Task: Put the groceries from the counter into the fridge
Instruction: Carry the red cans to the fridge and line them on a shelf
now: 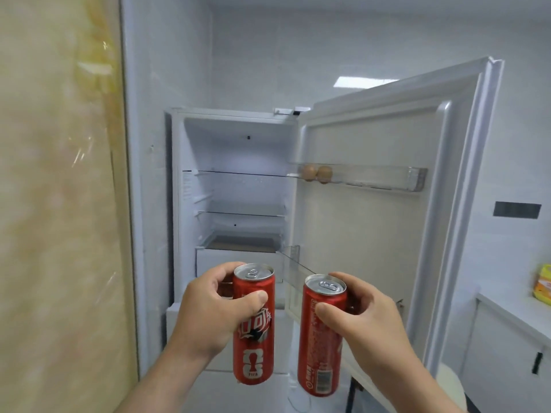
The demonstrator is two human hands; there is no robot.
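Our left hand (pixel 208 317) curls its fingers and thumb round the upper half of a slim red can (pixel 253 347), held upright. Our right hand (pixel 366 323) grips a second red can (pixel 320 353) the same way, leaning a little. The two cans are just beside each other, not touching, in front of the open fridge (pixel 235 150) and not yet inside it.

The glass shelves (pixel 238 174) look bare. On the door (pixel 372 138), swung wide to our right, an upper rack (pixel 387 180) holds two brown eggs (pixel 316 173). A clear lower rack (pixel 295 260) sits just behind the second can.

We judge the risks to be these. The clear rack is hard to see, so the second can might knock its edge. A jolt to the door could shake the eggs. A tall can set down leaning could topple on the glass.

A yellow packet (pixel 542 284) waits on the worktop (pixel 512 311) far right.
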